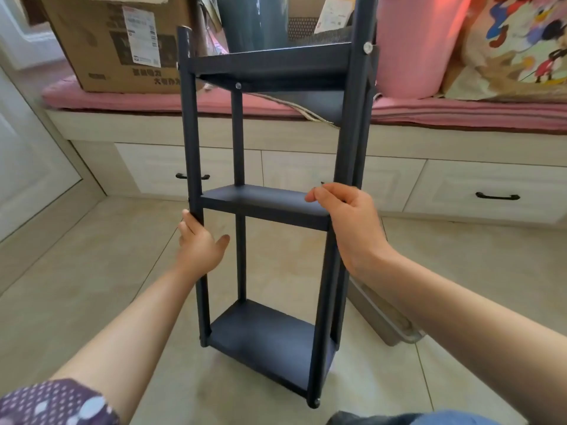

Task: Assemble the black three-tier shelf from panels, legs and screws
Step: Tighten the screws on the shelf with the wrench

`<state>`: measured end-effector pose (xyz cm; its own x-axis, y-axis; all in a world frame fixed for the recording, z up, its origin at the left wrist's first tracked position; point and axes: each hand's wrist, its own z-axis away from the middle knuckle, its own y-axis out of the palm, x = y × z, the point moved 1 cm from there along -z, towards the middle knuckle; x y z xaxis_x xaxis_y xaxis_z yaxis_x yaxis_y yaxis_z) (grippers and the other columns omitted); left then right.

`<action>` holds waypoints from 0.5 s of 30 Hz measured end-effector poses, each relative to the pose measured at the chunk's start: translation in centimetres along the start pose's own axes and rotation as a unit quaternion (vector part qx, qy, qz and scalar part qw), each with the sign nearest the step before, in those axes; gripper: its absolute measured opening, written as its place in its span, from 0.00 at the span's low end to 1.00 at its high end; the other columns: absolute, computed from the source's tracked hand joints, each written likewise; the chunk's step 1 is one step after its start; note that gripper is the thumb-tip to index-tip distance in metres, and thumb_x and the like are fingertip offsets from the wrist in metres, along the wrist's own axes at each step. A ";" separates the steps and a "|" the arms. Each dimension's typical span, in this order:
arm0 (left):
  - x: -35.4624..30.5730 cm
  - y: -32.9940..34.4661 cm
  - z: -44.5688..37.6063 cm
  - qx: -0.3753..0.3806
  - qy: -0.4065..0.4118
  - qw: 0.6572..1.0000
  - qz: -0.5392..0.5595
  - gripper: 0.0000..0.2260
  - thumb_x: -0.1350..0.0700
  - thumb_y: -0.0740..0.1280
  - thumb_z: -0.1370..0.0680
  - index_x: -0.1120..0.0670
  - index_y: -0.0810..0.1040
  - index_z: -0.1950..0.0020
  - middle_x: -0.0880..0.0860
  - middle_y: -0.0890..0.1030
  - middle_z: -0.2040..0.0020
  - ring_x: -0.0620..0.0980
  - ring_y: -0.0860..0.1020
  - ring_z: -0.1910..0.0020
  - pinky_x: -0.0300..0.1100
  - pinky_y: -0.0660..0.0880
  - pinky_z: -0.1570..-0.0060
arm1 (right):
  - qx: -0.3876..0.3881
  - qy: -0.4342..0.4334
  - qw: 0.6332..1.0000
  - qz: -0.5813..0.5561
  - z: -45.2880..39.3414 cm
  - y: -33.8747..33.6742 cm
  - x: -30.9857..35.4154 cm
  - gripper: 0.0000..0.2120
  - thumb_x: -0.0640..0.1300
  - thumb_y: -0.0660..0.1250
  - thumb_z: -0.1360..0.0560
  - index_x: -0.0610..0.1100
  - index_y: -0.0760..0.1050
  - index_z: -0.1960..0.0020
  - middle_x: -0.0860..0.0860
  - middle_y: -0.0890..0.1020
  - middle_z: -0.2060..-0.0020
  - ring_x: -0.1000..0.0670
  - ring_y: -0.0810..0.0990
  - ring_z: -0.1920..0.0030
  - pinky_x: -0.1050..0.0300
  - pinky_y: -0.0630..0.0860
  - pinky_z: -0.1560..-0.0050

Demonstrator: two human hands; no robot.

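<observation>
The black three-tier shelf (267,207) stands upright in front of me, over the tiled floor, with all three panels fixed between four round legs. My left hand (199,246) grips the front-left leg just below the middle panel. My right hand (346,219) holds the right side at the middle panel, fingers curled round the front-right leg. Silver screw heads (367,47) show on the top tier. A round foot (313,403) caps the nearest leg.
A window bench with a pink cushion (122,98) runs behind, with drawers (491,191) below. On it sit a cardboard box (122,41), a grey bin (251,23), a pink container (414,44) and a cartoon pillow (521,41). A clear-lidded box (386,317) lies on the floor right of the shelf.
</observation>
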<state>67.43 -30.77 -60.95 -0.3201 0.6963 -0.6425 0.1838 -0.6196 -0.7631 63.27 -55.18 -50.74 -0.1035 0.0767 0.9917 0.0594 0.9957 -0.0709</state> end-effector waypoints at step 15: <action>-0.7 -0.3 9.2 0.020 0.076 0.995 0.055 0.36 0.54 0.69 0.20 0.55 0.52 0.18 0.53 0.52 0.19 0.52 0.56 0.21 0.40 0.57 0.27 | 0.059 -0.011 0.996 0.072 1.3 5.7 4.0 0.15 0.41 0.66 0.21 0.53 0.79 0.64 0.56 0.75 0.54 0.59 0.73 0.56 0.72 0.70 0.64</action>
<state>59.01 -34.43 -59.62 -0.1550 0.6688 -0.7271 0.1719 -0.7065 -0.6865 61.85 -49.14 -47.29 -0.1246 0.2187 0.9678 -0.0420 0.9734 -0.2254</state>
